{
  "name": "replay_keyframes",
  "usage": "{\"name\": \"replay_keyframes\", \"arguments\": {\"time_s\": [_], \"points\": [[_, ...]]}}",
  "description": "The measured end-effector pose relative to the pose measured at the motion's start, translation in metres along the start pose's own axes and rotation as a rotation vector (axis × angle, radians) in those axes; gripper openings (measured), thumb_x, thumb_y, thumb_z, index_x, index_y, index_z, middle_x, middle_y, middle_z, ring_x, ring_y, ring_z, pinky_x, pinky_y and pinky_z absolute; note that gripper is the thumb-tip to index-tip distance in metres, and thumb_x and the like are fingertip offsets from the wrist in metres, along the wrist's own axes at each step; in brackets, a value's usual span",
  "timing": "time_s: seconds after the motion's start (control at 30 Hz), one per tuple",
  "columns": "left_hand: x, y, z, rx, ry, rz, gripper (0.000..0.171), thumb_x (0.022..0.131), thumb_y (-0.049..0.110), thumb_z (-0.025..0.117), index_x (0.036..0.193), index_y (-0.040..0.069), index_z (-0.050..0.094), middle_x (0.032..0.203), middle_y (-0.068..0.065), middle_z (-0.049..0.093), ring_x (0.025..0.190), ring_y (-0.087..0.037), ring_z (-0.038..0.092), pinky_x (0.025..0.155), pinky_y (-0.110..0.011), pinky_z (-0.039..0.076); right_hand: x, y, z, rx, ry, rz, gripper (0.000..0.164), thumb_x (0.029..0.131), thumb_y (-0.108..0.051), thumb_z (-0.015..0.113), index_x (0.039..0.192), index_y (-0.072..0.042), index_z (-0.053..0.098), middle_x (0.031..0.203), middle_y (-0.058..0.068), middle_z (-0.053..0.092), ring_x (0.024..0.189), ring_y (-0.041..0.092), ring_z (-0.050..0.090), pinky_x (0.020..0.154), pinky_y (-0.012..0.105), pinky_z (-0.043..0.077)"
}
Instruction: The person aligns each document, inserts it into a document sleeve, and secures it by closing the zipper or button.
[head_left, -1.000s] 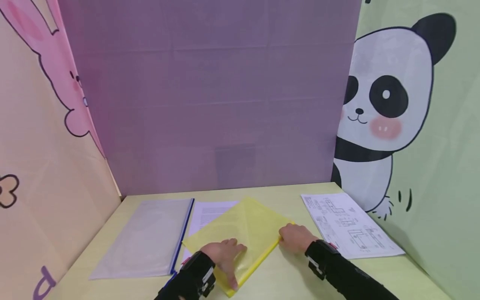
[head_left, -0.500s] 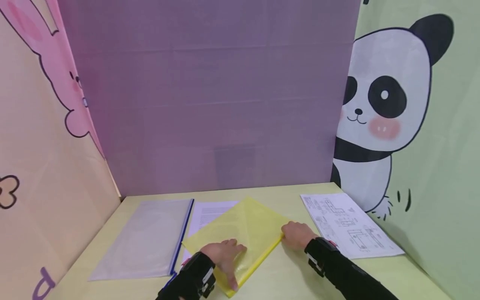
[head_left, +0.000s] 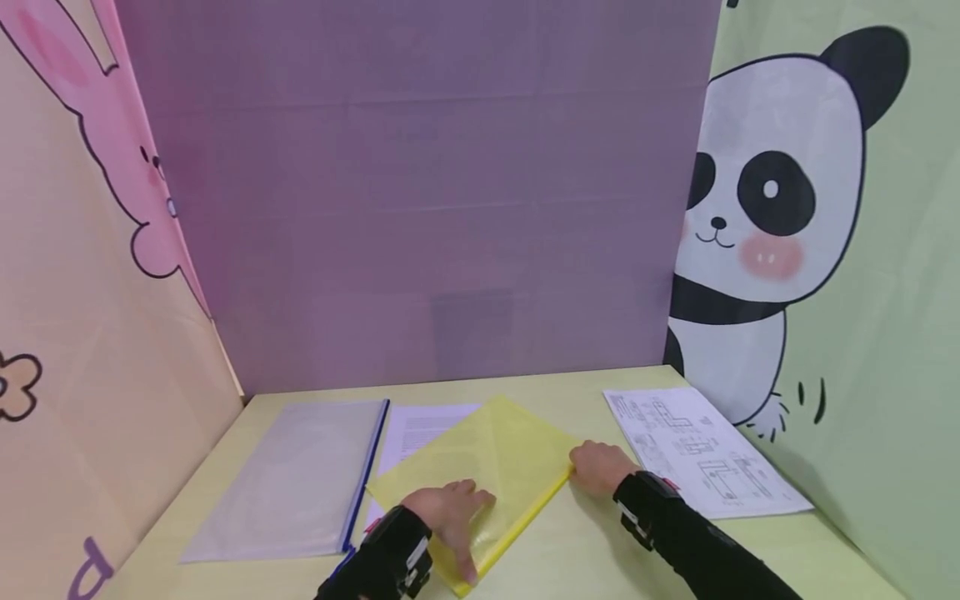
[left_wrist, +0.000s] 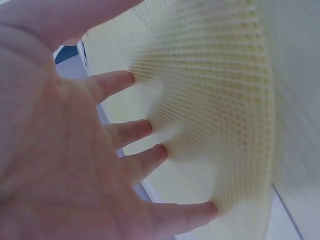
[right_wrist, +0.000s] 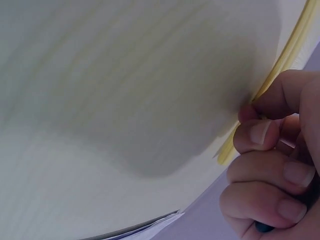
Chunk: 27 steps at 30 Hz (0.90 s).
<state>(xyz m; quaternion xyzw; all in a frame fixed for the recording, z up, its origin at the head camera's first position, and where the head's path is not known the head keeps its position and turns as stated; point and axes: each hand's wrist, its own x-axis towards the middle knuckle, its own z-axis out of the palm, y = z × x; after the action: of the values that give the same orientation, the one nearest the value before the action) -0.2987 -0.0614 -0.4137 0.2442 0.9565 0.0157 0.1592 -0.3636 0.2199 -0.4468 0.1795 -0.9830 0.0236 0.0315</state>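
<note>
A translucent yellow document folder (head_left: 517, 446) with a fine mesh texture lies slantwise on the table. A brighter yellow strip (head_left: 519, 532) runs along its near right edge. My left hand (head_left: 450, 512) rests on the folder with fingers spread; in the left wrist view the fingertips (left_wrist: 159, 150) press on the mesh. The left thumb lies by the strip's near end. At the folder's right corner, my right hand (head_left: 598, 468) pinches the edge strip (right_wrist: 287, 55) between thumb and forefinger, other fingers curled. The right hand hides that corner.
Left of the folder lies a clear folder (head_left: 288, 479) with a blue spine bar (head_left: 366, 475). A printed sheet (head_left: 420, 425) lies partly under the yellow folder. On the right is a sheet with line drawings (head_left: 705, 454). A purple panel (head_left: 450, 208) stands behind the table.
My right hand has shifted slightly to the right at the folder's corner, still pinching the strip. The left hand has stayed in place on the folder.
</note>
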Motion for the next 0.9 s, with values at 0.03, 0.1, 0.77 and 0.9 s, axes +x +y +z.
{"name": "replay_keyframes", "arguments": {"time_s": [0.03, 0.1, 0.77, 0.9], "points": [[0.000, -0.001, 0.000, 0.000, 0.001, 0.003, 0.098, 0.062, 0.043, 0.097, 0.146, 0.028, 0.050, 0.153, -0.007, 0.044, 0.141, -0.028, 0.041, 0.105, -0.054, 0.045, 0.000, 0.001, 0.000, -0.003, 0.001, 0.002, 0.020, 0.089, -0.013, 0.067, 0.074, -0.008, 0.055, 0.072, 0.009, 0.054, 0.066, 0.029, 0.054, 0.063, 0.051, 0.050], [0.000, -0.002, 0.000, -0.003, 0.001, 0.008, 0.098, 0.062, 0.042, 0.097, 0.147, 0.029, 0.050, 0.154, -0.007, 0.043, 0.142, -0.027, 0.041, 0.106, -0.054, 0.044, 0.000, 0.003, 0.000, -0.011, 0.001, 0.004, 0.020, 0.088, -0.014, 0.067, 0.073, -0.008, 0.055, 0.072, 0.009, 0.054, 0.066, 0.029, 0.055, 0.063, 0.051, 0.050], [-0.001, -0.003, 0.003, 0.017, -0.003, -0.022, 0.102, 0.061, 0.041, 0.097, 0.149, 0.033, 0.048, 0.159, -0.005, 0.039, 0.146, -0.028, 0.036, 0.108, -0.057, 0.041, -0.001, 0.017, -0.011, 0.032, -0.121, 0.124, 0.012, 0.095, -0.014, 0.064, 0.087, -0.006, 0.062, 0.076, 0.008, 0.052, 0.067, 0.025, 0.050, 0.064, 0.039, 0.042], [0.001, -0.004, 0.003, 0.026, -0.018, -0.021, 0.103, 0.061, 0.042, 0.097, 0.150, 0.034, 0.046, 0.160, -0.004, 0.038, 0.147, -0.027, 0.036, 0.110, -0.055, 0.041, -0.001, 0.022, -0.009, 0.030, -0.122, 0.132, 0.011, 0.096, -0.014, 0.063, 0.088, -0.006, 0.062, 0.076, 0.007, 0.052, 0.067, 0.024, 0.050, 0.064, 0.038, 0.041]]}}
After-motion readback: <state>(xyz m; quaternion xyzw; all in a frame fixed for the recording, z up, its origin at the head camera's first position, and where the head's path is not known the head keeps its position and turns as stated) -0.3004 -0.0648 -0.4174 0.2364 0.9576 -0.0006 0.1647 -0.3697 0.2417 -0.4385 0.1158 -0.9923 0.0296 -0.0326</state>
